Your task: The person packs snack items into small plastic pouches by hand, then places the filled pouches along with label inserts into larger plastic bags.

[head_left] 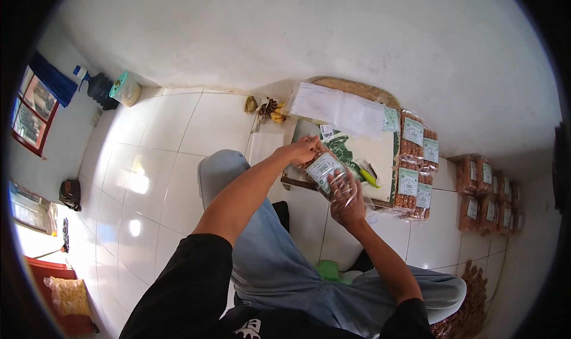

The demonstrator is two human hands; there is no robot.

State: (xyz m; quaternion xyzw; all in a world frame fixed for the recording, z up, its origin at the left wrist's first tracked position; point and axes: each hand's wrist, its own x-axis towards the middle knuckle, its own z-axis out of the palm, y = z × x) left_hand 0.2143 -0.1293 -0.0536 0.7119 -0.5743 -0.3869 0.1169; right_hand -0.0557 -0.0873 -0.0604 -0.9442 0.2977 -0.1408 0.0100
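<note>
Between my two hands is a clear plastic packet [326, 167] of reddish-brown food with a pale green printed label, tilted over the near edge of a low table [386, 178]. My left hand [302, 150] is closed on its upper left end. My right hand [347, 197] wraps round the lower right end, the plastic glinting over the fingers. Just beyond the packet, a yellow-green cutter [370, 175] lies on the green-and-white tabletop. White paper sheets [339, 107] cover the table's far side, with a small stack of green labels [391, 120] at their right end.
Labelled packets [408, 181] stand stacked at the table's right end. More packets [489, 214] sit on the tiled floor near the right wall. Loose reddish-brown pieces [470, 303] lie beside my right knee. Bananas [277, 114] rest left of the table. A tub [125, 89] stands by the far wall.
</note>
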